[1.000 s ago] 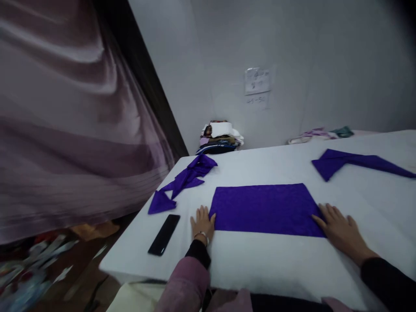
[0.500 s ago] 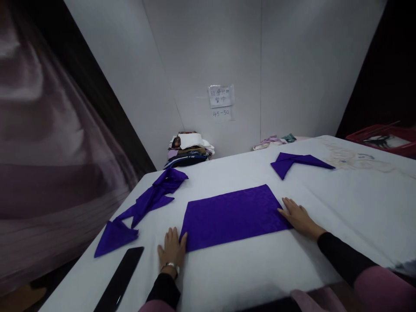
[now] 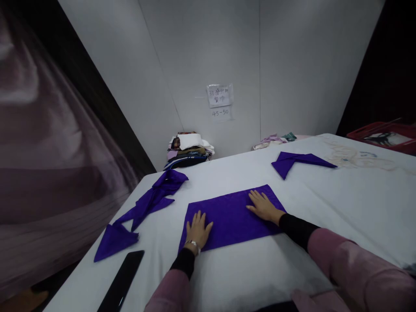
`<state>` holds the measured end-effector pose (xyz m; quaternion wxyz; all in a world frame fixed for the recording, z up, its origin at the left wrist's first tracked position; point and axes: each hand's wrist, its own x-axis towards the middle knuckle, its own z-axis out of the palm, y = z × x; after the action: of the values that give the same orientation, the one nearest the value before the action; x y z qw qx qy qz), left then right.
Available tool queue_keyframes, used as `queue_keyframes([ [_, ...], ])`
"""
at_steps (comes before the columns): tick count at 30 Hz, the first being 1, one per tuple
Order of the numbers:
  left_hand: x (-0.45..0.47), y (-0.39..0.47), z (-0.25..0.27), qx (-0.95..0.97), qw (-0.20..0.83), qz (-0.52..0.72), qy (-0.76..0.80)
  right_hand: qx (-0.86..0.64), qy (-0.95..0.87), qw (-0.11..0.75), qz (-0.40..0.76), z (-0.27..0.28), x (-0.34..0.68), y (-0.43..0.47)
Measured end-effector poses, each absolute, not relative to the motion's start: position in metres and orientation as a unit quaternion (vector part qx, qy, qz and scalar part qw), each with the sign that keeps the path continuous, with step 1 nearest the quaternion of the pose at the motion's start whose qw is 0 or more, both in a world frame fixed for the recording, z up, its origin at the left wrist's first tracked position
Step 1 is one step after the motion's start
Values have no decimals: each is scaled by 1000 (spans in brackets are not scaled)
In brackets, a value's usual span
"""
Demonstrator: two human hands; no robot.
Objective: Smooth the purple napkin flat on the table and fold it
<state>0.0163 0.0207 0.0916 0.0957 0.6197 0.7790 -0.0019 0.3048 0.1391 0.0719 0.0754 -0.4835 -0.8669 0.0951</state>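
Observation:
A purple cloth point(image 3: 227, 221) lies flat in a four-sided shape on the white-covered table point(image 3: 247, 268). My left hand point(image 3: 197, 229), with a bracelet at its wrist, rests on the cloth's left part, fingers spread. On its upper right part lies my right hand point(image 3: 262, 205), palm down and fingers apart. Neither hand grips anything. Left of the cloth is a crumpled purple cloth point(image 3: 147, 208), bunched and twisted along the table's left side. Another folded purple cloth point(image 3: 302, 161) sits at the far right.
A black flat object point(image 3: 123, 279) lies at the table's front left. Against the wall is a stack of folded clothes point(image 3: 188, 151); more fabric point(image 3: 274, 141) lies farther right. A red basket point(image 3: 383, 134) stands at the right edge. A handwritten sign point(image 3: 220, 96) hangs on the wall.
Both hands have moved inward from the side edges of the flat purple cloth onto its surface. The cloth keeps its place; the other cloths have not moved.

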Motion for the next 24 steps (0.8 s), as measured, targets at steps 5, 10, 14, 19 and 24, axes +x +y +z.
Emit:
queue_keyframes([
  [5, 49, 72, 93, 662, 77, 8, 746, -437, -889, 86, 109, 69, 240, 141],
  [10, 50, 94, 74, 653, 52, 9, 755, -414, -898, 85, 124, 57, 224, 148],
  [14, 43, 94, 64, 649, 44, 18, 759, -460, -877, 89, 109, 50, 266, 172],
  [19, 44, 93, 62, 649, 50, 19, 759, -577, -811, 66, 73, 44, 340, 204],
  [24, 43, 95, 64, 648, 52, 22, 759, -639, -765, 47, 67, 53, 373, 212],
])
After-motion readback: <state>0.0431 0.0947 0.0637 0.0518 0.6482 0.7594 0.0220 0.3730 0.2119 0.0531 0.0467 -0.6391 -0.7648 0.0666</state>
